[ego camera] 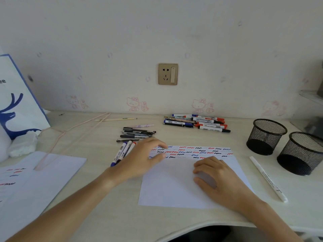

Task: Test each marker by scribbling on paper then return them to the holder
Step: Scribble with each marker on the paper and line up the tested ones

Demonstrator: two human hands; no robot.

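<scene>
On the table (pixel 97 175) a sheet of paper (pixel 173 187) carries rows of red, blue and black scribbles along its far edge, and both hands lie on it holding nothing: the left hand (pixel 141 159) flat with fingers spread at the paper's upper-left corner, the right hand (pixel 215 175) resting with fingers loosely bent, as far as the blur shows. A few markers (pixel 123 151) lie just under the left hand, more markers (pixel 197 122) are piled near the wall, a white pen (pixel 267 178) lies right of the paper, and two black mesh holders (pixel 267 136) stand at the far right.

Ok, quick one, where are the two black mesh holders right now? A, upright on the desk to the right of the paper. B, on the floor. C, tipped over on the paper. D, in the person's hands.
A: both mesh holders stand upright on the desk, right of the paper, untouched by either hand.
</scene>
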